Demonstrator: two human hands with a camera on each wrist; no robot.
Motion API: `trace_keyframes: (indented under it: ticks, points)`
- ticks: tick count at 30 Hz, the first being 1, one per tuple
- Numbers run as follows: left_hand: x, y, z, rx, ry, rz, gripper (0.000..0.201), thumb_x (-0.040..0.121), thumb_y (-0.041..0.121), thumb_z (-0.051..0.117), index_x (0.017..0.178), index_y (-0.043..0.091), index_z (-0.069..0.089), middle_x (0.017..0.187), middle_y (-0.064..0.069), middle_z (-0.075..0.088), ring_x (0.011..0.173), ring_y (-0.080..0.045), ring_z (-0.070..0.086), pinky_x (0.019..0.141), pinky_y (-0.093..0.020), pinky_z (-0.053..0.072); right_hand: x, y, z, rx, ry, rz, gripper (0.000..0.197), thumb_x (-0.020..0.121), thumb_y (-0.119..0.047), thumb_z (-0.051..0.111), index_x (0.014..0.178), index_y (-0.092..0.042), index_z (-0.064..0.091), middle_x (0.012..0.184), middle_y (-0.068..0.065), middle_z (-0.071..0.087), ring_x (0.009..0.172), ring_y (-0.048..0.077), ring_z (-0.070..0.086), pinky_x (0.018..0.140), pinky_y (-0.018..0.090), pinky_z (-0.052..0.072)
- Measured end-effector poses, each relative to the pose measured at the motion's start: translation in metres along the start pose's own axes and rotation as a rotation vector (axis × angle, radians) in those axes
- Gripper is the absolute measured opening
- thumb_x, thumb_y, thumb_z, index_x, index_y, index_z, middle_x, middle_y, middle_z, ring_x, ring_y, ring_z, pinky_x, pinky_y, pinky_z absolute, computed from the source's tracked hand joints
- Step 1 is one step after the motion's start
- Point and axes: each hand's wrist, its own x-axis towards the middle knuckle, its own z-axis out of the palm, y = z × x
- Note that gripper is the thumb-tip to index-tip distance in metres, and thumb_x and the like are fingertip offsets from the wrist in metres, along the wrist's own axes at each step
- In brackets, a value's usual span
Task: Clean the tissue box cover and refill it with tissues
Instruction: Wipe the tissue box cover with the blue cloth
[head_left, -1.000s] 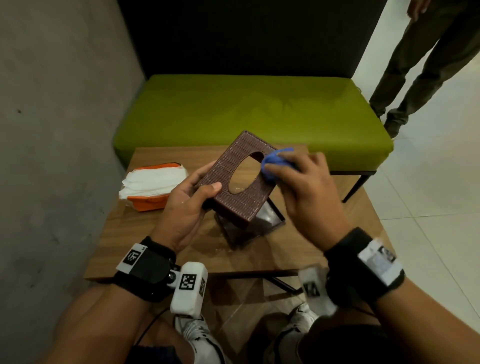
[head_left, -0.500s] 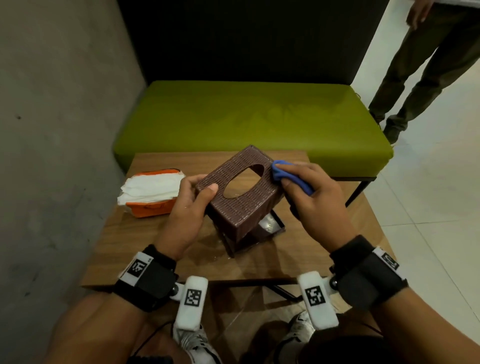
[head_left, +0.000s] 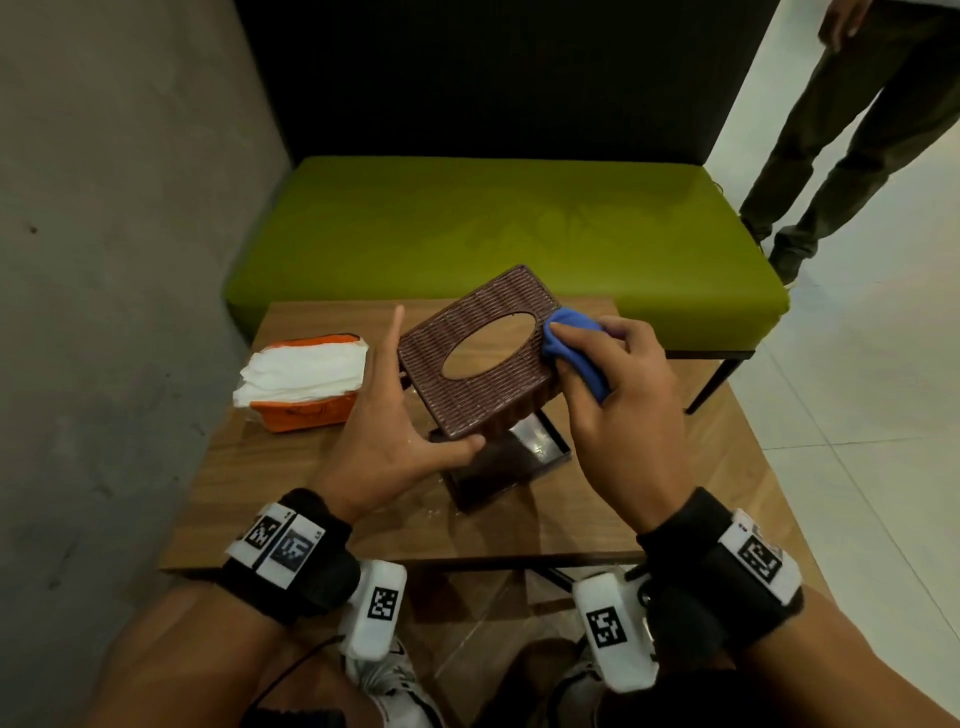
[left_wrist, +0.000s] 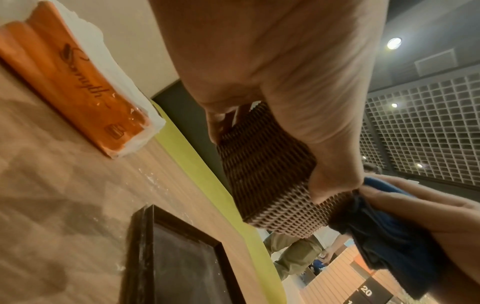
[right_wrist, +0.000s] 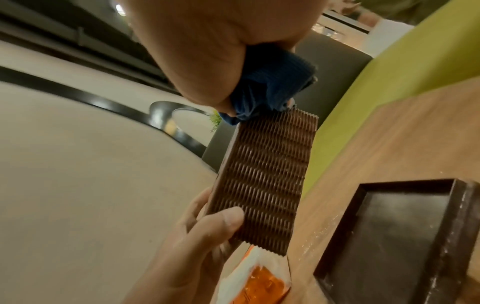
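A brown woven tissue box cover (head_left: 480, 387) with an oval opening is held tilted above the wooden table (head_left: 291, 467). My left hand (head_left: 395, 431) grips its left side, thumb on the near corner and fingers behind it. My right hand (head_left: 618, 395) holds a bunched blue cloth (head_left: 574, 338) pressed on the cover's right top edge. The wrist views show the cover's side (left_wrist: 267, 170) and the blue cloth (right_wrist: 270, 86) on the cover's upper corner (right_wrist: 262, 181). A dark base tray (head_left: 511, 462) lies on the table under the cover. An orange pack of white tissues (head_left: 304, 379) lies at the left.
A green bench (head_left: 498, 234) with a dark backrest stands behind the table. A grey wall runs along the left. A person's legs (head_left: 841, 145) stand at the far right on the tiled floor. My shoes show below the table's near edge.
The cover has been turned flatter, its top facing up. My left thumb has shifted from the top face to the near corner. The blue cloth stays at the right top edge.
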Motion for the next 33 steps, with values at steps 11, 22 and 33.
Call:
trace_keyframes:
  ticks: [11,22,33]
  points:
    - [-0.003,0.002,-0.013,0.030,-0.061,0.122,0.123,0.060,0.024,0.104,0.159,0.027,0.032,0.144,0.009,0.046,0.135,0.002,0.050,0.113,-0.037,0.051,0.033,0.015,0.006,-0.242,-0.164,-0.191,0.027,0.100,-0.021,0.061,0.125,-0.022,0.072,0.122,0.009,0.057,0.108,0.031,0.051,0.088,0.047,0.048]
    - [-0.003,-0.003,-0.019,-0.026,-0.043,0.125,0.125,0.061,0.018,0.104,0.161,0.027,0.030,0.150,0.006,0.047,0.140,-0.004,0.051,0.116,-0.035,0.049,0.000,0.011,-0.011,-0.237,-0.220,-0.191,0.029,0.098,-0.019,0.065,0.126,-0.021,0.072,0.123,0.008,0.055,0.109,0.024,0.049,0.089,0.040,0.048]
    - [-0.007,-0.002,-0.002,-0.059,0.010,0.138,0.128,0.056,0.024,0.106,0.159,0.024,0.029,0.153,0.004,0.051,0.143,-0.013,0.052,0.119,-0.046,0.046,0.032,0.009,0.018,-0.272,-0.025,-0.113,0.022,0.098,-0.016,0.065,0.117,-0.015,0.075,0.112,0.013,0.059,0.101,0.034,0.050,0.082,0.050,0.048]
